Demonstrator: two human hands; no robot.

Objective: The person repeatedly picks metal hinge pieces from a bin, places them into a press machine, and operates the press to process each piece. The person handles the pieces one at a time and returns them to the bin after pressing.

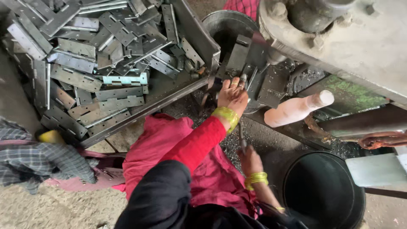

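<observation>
**Flat steel hinges at the press**

The left hand, fingers together, presses a small metal piece onto the machine bed; what it grips is hidden. The right hand is clamped on a thin rod — below the left. Hinge plates, left of the hands in a tray, look stiff, heavy, sharp-edged — best taken by the long edges. No labels show.

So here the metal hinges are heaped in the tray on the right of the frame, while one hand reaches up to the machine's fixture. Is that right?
Not quite. In the head view the heap of metal hinges lies in the tray on the left of the frame, not the right. The rest holds: the left hand reaches up to the machine's fixture, while the right hand grips a thin tool lower down.
</observation>
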